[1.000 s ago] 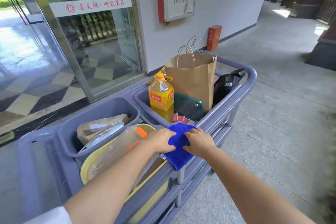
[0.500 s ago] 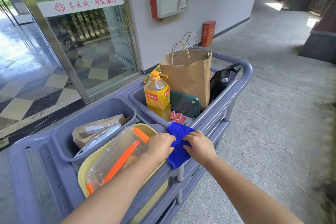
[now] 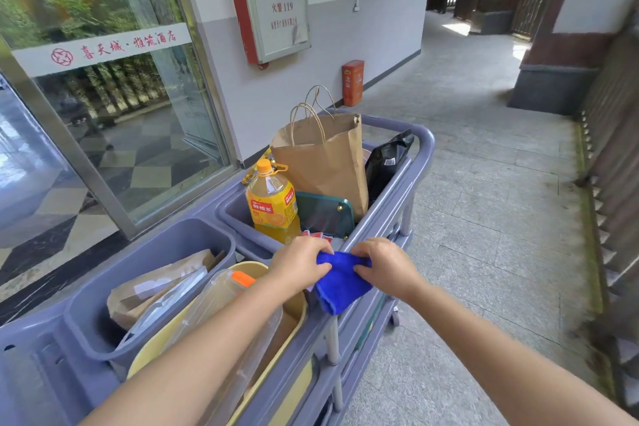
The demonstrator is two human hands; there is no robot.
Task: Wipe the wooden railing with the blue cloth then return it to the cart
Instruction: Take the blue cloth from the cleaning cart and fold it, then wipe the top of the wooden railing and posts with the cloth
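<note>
My left hand (image 3: 300, 264) and right hand (image 3: 388, 268) are both pinching the cloth (image 3: 340, 282), which is draping over the cart (image 3: 423, 149) rim between them; the railing (image 3: 613, 135) is lying to my right.

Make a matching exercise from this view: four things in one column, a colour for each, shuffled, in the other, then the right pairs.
Things:
1. cloth
2. paper bag
3. bottle cap
4. cart

Colours:
A. grey
B. orange
C. blue
D. brown

Pairs: 1-C, 2-D, 3-B, 4-A

The cloth lies over the cart's rim, gripped by the left hand and the right hand.
</note>
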